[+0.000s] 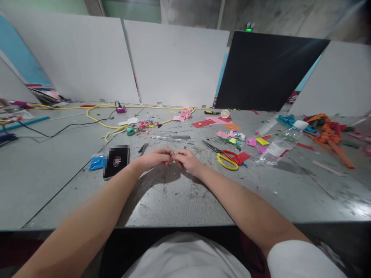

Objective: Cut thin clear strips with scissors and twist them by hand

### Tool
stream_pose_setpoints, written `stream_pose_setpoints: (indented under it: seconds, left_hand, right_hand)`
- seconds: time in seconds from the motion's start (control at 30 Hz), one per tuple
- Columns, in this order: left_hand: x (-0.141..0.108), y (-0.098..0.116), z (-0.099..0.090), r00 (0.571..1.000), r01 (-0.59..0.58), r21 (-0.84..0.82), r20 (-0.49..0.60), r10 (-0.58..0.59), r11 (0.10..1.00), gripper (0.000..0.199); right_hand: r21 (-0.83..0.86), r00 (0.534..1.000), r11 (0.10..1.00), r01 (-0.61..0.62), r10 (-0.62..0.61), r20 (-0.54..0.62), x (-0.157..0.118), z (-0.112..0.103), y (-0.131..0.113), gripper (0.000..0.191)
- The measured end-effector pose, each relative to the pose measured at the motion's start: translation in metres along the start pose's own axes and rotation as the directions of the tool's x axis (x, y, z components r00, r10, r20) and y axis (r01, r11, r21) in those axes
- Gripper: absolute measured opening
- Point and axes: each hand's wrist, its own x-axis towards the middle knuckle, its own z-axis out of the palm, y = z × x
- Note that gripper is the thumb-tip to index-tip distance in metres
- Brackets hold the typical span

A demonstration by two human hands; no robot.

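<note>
My left hand (159,158) and my right hand (188,160) meet above the middle of the grey table (174,204). The fingertips of both are pinched together and nearly touch. Whatever lies between them is too small or too hidden to name. Just beyond the hands is a bundle of thin metal wires (171,138). Scissors (227,158) with red and yellow handles lie to the right of my right hand, blades partly apart. On the left, near my left wrist, rest a dark phone (117,161) and a blue packet (97,162).
A clear plastic bottle (282,144) leans on the right, before a heap of orange fabric strips (330,131). Coloured paper scraps (204,123) and small beads (147,124) lie farther back. A yellow cable (95,117) winds across the left. White panels (176,63) border the far edge.
</note>
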Motion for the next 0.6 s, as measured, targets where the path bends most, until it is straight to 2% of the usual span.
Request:
stream_pose_setpoints:
  seconds: [0.2, 0.43, 0.6]
  left_hand:
    - [0.002, -0.004, -0.002, 1.0, 0.021, 0.054, 0.013, -0.021, 0.998, 0.012]
    - [0.004, -0.006, -0.001, 0.998, 0.057, 0.059, -0.006, -0.057, 0.997, 0.014]
    - [0.003, -0.005, -0.003, 0.999, 0.049, 0.076, -0.012, -0.048, 0.996, 0.017]
  right_hand:
    - [-0.176, 0.999, 0.984, 0.017, -0.011, 0.035, 0.0, -0.003, 0.002, 0.031]
    - [-0.395, 0.987, 0.905, 0.161, -0.155, 0.048, 0.002, -0.007, 0.003, 0.026]
    - [-0.418, 0.995, 0.904, 0.095, -0.104, 0.002, 0.005, -0.011, -0.001, 0.026]
